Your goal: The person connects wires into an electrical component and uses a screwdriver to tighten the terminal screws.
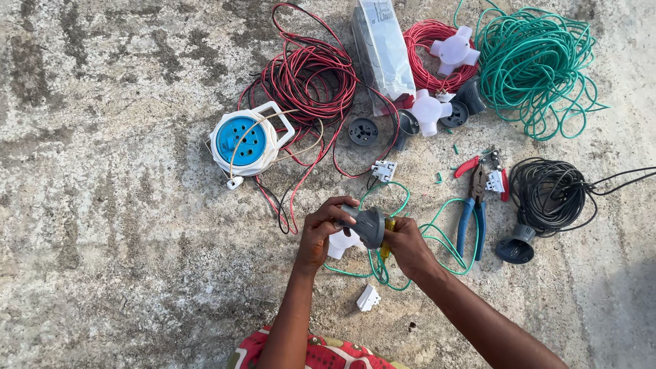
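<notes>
a: where was the grey plug (370,225)?
b: low in the middle, over the concrete floor (102,205). the left hand (320,236) pinched its top and the right hand (408,244) wrapped a yellow screwdriver (387,239) against it

a: how would it handle?
b: light, rigid plastic, i'd judge; best held round the body. the clear bag (383,48) held something i couldn't make out

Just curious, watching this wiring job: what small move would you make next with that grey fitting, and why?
Probably steady the grey fitting with the left hand and turn the yellow-handled tool in the right hand. The tool's tip already sits against the fitting, and green wire loops out beneath it.
</notes>
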